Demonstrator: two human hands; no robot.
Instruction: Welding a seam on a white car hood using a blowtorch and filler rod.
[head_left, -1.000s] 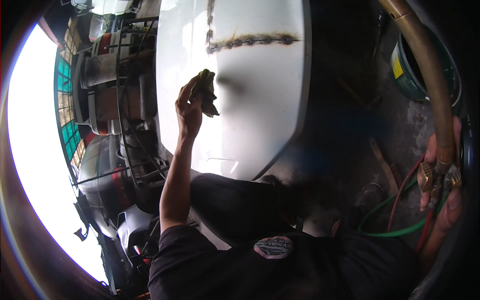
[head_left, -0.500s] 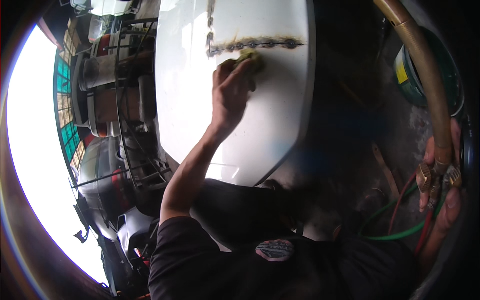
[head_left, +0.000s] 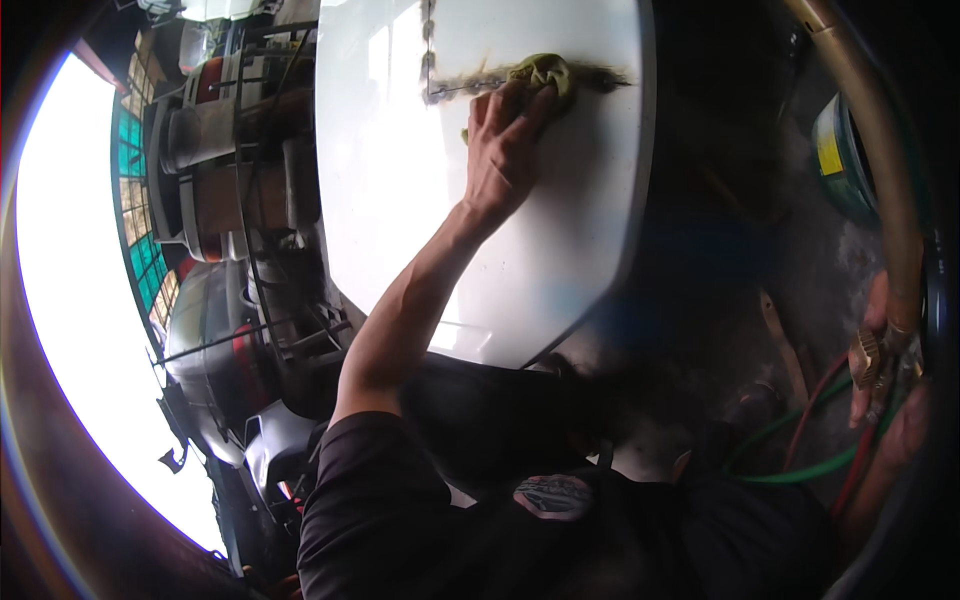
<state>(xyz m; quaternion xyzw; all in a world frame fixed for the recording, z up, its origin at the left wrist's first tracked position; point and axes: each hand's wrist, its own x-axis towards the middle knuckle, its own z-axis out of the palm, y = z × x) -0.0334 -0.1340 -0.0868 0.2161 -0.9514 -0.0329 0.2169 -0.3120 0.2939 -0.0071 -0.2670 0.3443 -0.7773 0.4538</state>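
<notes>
My left hand (head_left: 503,160) grips a crumpled yellow-green cloth (head_left: 546,75) and presses it on a scorched seam (head_left: 603,78) of dark spots. That seam crosses a glossy white panel (head_left: 560,220) and meets a second line of spots (head_left: 428,45) at a corner. Off at the far right, my right hand (head_left: 880,350) is closed round the valve end of a brass gas torch (head_left: 880,160), whose tube reaches up and away from the panel. Red hose (head_left: 815,410) and green hose (head_left: 800,472) run from its base. Part of the right hand is hidden behind the torch.
A dark green bucket-like container (head_left: 838,160) with a yellow label stands behind the torch. At left, a black metal rack (head_left: 245,180) holds several vehicle bumpers (head_left: 205,320). A narrow strip (head_left: 785,345) lies on the dark floor.
My left hand has moved right and slightly up, carrying the cloth onto the seam from just below it. The panel and the torch sit slightly further right in view.
</notes>
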